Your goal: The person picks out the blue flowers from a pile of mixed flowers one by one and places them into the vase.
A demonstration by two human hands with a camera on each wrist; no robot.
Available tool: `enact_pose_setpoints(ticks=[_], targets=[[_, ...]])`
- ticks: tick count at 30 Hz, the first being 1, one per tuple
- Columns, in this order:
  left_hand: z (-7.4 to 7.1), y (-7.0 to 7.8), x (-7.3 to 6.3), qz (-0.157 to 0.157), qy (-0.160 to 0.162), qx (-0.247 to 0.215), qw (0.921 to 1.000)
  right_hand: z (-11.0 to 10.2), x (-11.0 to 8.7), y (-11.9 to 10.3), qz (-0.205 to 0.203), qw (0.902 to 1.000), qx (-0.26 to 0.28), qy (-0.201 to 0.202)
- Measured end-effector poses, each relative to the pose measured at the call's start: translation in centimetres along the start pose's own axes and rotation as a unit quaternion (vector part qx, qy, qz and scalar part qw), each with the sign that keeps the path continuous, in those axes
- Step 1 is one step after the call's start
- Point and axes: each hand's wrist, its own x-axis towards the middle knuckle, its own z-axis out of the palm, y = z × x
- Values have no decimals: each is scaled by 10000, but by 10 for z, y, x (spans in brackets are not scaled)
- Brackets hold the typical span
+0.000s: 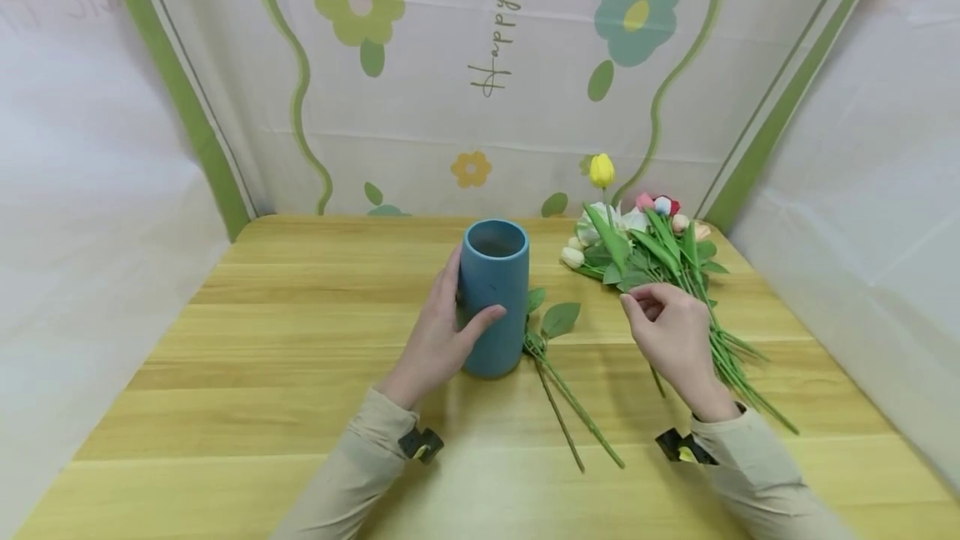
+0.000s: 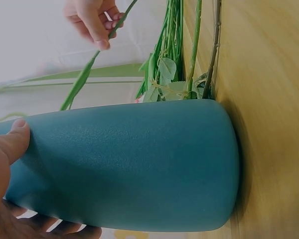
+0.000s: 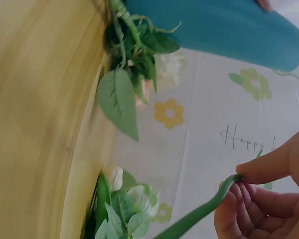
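My left hand (image 1: pixel 442 332) grips a tall blue vase (image 1: pixel 493 298) from the left side, thumb across its front. The vase stands upright on the wooden table. To the right, my right hand (image 1: pixel 675 336) pinches the green stem (image 3: pixel 199 211) of a yellow tulip (image 1: pixel 602 171) between thumb and fingers. The tulip's bloom points up and away, above the other flowers. Beside the vase's base lie two leafy stems (image 1: pixel 577 407), their cut ends toward me. In the right wrist view, pale petals (image 3: pixel 170 69) show beyond those leaves, next to the vase.
A pile of artificial flowers (image 1: pixel 633 223), white, pink and red, lies at the back right with its long stems (image 1: pixel 750 373) toward the front right. A printed cloth (image 1: pixel 420 90) hangs behind the table (image 1: pixel 300 340), and white sheets flank both sides.
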Motion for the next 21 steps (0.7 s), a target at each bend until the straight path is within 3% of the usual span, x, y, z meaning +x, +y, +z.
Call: enact_pose_setpoints(ticks=[12, 21], targets=[[-1, 0, 1, 64, 11, -4, 10000, 3, -7, -38, 461, 9968, 645, -50], [1, 0, 0, 119, 52, 6, 9999, 8, -17, -58, 745, 9916, 995, -346]])
